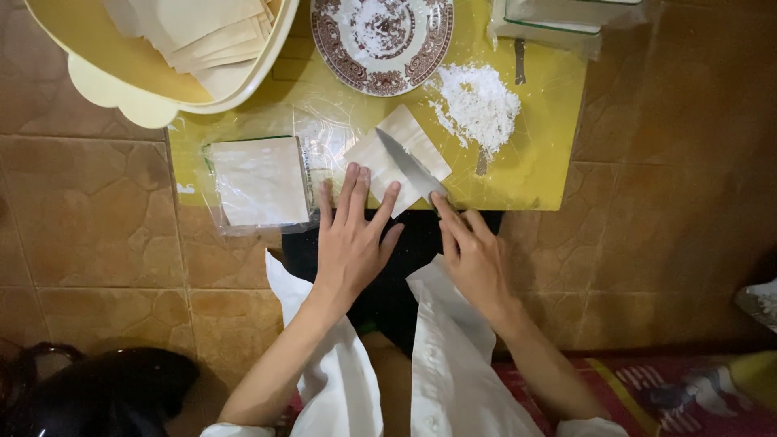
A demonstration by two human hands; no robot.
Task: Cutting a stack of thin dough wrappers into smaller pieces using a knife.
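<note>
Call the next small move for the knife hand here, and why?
Probably press the knife down and draw it through the square wrapper sheet. The blade already lies diagonally across the sheet, the right hand grips the handle with the index finger along the spine, and the left hand has its fingertips flat on the sheet's near edge, holding it against the yellow board.

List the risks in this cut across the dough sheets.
1. The left hand presses the stacked dough sheets with fingertips close to the knife; a slip might nick them.
2. The sheets overhang the yellow board edge, so they may shift.
3. The flour pile beside the blade could scatter.
</note>
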